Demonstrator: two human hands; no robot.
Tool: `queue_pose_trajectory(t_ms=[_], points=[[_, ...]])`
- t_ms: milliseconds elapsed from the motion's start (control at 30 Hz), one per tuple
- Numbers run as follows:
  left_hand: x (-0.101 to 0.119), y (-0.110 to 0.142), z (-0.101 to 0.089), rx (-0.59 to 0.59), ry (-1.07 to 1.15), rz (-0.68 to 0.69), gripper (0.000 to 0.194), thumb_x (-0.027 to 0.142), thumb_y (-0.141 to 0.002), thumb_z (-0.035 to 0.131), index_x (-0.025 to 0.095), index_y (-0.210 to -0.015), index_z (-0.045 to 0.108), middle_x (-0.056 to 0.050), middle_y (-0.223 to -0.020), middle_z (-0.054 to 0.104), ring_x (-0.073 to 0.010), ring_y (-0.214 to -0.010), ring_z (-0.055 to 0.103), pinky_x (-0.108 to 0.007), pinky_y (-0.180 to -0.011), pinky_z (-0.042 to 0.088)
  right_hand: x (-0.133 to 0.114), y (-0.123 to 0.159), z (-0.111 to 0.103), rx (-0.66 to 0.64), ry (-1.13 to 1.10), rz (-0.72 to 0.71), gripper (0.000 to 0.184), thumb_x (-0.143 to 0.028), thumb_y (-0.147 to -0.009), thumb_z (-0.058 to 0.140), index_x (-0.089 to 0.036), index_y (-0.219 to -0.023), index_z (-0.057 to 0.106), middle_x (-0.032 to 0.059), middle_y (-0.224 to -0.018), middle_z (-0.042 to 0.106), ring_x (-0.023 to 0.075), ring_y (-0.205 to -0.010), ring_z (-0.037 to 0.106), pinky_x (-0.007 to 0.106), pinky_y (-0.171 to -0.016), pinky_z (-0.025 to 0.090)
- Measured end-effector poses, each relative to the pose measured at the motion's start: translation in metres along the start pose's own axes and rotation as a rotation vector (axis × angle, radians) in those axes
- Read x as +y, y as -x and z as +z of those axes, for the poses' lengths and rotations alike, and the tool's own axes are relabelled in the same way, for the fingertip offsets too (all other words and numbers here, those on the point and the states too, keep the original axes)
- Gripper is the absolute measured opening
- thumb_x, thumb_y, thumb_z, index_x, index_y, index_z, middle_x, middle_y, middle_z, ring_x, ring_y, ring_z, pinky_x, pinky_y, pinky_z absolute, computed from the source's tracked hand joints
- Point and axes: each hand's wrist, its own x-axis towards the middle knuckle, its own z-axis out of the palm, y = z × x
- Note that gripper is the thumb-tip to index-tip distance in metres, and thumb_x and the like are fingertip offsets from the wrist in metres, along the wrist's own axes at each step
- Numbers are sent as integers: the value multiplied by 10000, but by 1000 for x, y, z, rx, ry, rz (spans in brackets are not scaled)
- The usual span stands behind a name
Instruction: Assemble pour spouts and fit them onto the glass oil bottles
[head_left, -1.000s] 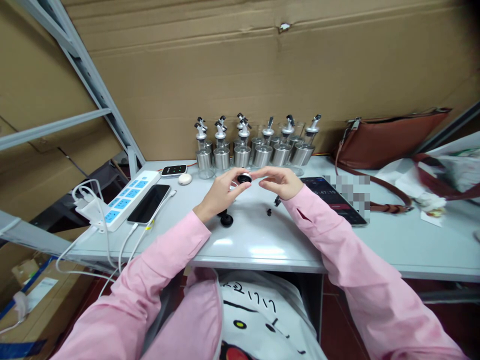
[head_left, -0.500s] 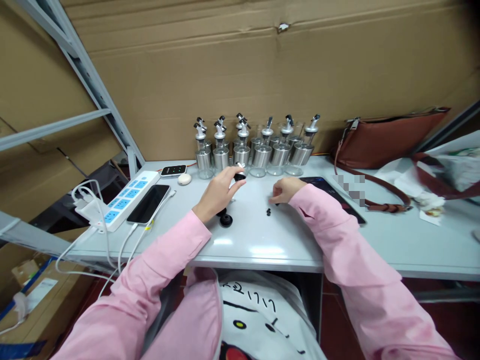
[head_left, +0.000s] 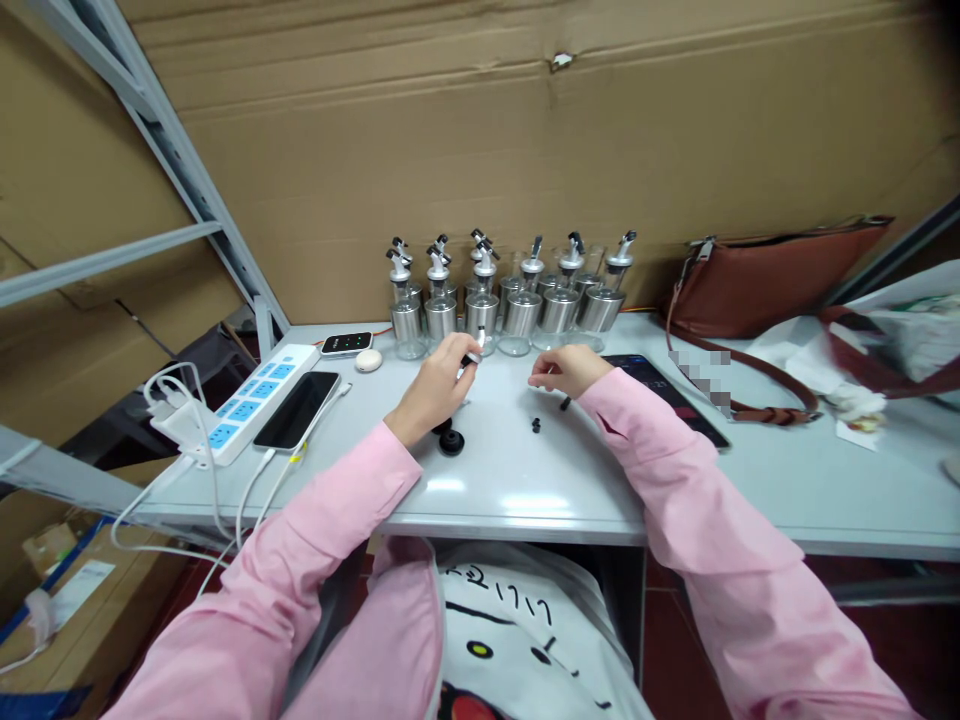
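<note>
My left hand (head_left: pixel 437 388) is closed round a bottle pour spout (head_left: pixel 472 359) with a black base, its silver tip rising between finger and thumb. To the right, my right hand (head_left: pixel 571 370) hovers over the table with thumb and fingers pinched; anything between them is too small to make out. Below my left hand lies a black round stopper (head_left: pixel 451 442), with another dark part partly hidden behind it. Small black pieces (head_left: pixel 535 425) sit between the hands, and one more black piece (head_left: pixel 565 404) lies beneath my right hand.
Along the back stand several glass-and-steel bottles (head_left: pixel 520 315), many topped with spouts. On the left are a power strip (head_left: pixel 259 398), a phone (head_left: pixel 298 408) and cables. A tablet (head_left: pixel 697 425) lies beside my right sleeve, near a brown bag (head_left: pixel 787 280).
My right hand has lifted and shifted slightly left, uncovering a black piece on the table. The spout in my left hand has tilted and moved slightly left and down.
</note>
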Motion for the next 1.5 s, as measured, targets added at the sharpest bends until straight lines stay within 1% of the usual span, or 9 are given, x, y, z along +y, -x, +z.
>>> queue_pose_trajectory(t_ms=[67, 167, 267, 400, 600, 767, 1067, 1333, 1500], points=[[0, -1, 0, 8, 13, -12, 217, 15, -780, 414, 174, -917, 467, -52, -984, 530, -135, -900, 529, -250, -780, 431, -4, 2, 1, -42, -333, -36, 172, -307, -696, 696, -172, -630, 612, 4, -525, 652, 128, -509, 619, 242, -538, 499], [0, -2, -1, 18, 33, -9, 257, -25, -706, 395, 175, -858, 447, -59, -995, 526, -133, -890, 522, -239, -735, 419, -12, 6, 3, -112, -785, -91, 369, -457, -551, 788, -159, -622, 582, 2, -486, 625, 128, -462, 612, 258, -504, 533], [1, -4, -4, 2, 66, 19, 290, -49, -651, 372, 178, -822, 428, -50, -957, 525, -130, -875, 513, -238, -724, 409, -19, 9, 3, -111, -980, -147, 448, -487, -456, 822, -145, -633, 593, 8, -498, 631, 124, -464, 617, 262, -510, 549], [1, -7, -12, 12, 106, 41, 286, -49, -637, 409, 183, -804, 410, -33, -914, 509, -126, -851, 496, -233, -710, 400, -24, 11, 2, -12, -1099, -227, 417, -386, -447, 856, -151, -638, 570, -22, -530, 625, 110, -477, 622, 235, -487, 539], [3, -8, -19, -108, 125, 92, 223, 174, -739, 646, 182, -808, 434, -41, -955, 521, -139, -862, 507, -249, -735, 427, -29, 12, 7, -82, -1173, -332, 396, -323, -490, 853, -159, -687, 550, -19, -624, 657, 100, -527, 631, 232, -509, 532], [3, -7, -15, -239, 91, 109, 127, 240, -834, 579, 171, -789, 482, -52, -983, 543, -147, -891, 536, -276, -787, 448, -30, 12, 9, -64, -1170, -364, 397, -343, -517, 841, -172, -709, 537, -19, -657, 650, 100, -551, 620, 249, -535, 530], [1, -5, -9, -221, 89, 123, 156, 264, -813, 624, 166, -810, 502, -50, -963, 550, -157, -898, 541, -287, -795, 453, -28, 9, 12, -104, -1213, -397, 424, -367, -518, 839, -186, -713, 508, -26, -663, 642, 88, -560, 597, 247, -574, 514], [1, -6, -9, -213, 49, 106, 130, 257, -860, 559, 165, -792, 498, -42, -933, 548, -148, -871, 542, -277, -795, 444, -38, 13, 14, 57, -1142, -333, 453, -411, -486, 839, -188, -736, 533, -17, -683, 632, 109, -607, 609, 277, -624, 529], [-2, -7, -15, -179, 30, 115, 122, 243, -850, 571, 172, -797, 488, -38, -944, 549, -141, -873, 546, -265, -787, 446, -44, 12, 21, 116, -1120, -263, 450, -475, -490, 813, -180, -700, 546, -24, -558, 601, 124, -519, 599, 299, -571, 526]])
